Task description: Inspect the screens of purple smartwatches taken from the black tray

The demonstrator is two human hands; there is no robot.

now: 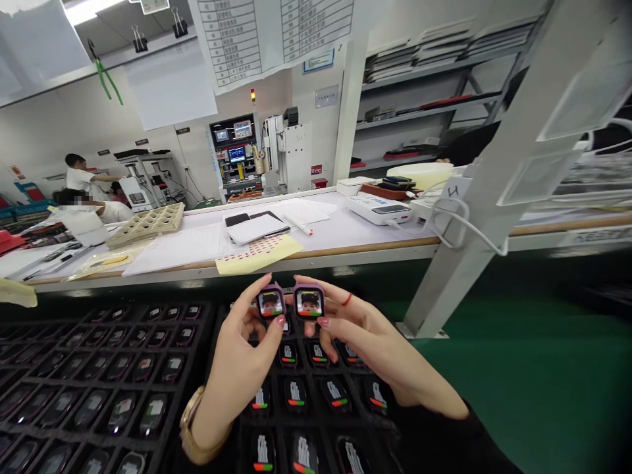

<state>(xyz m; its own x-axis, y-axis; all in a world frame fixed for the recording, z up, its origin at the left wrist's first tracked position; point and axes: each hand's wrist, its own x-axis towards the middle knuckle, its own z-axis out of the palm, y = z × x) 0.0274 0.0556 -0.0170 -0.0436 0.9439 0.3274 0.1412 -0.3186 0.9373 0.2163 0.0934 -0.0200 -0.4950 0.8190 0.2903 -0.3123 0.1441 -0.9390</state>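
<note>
My left hand (249, 349) pinches a purple-cased smartwatch (271, 303) between thumb and fingers, its lit screen facing me. Beside it, my right hand (355, 329) grips a second smartwatch (309, 303) of the same kind. Both watches show a camera-like picture with a red and green strip along the bottom, and neither has a strap. They are held upright, side by side and close together. Below them lies a black compartment tray (316, 411) with several more watches, many with lit screens. My fingers hide part of the tray's far rows.
On the left, another black tray (165, 368) holds rows of watches. A bench beyond carries papers (182, 247), a yellow sheet (259, 255), a beige slotted tray (145, 224) and a white device (378, 210) with cables. A slanted metal post (474, 184) rises at right. Other people (81, 174) work far left.
</note>
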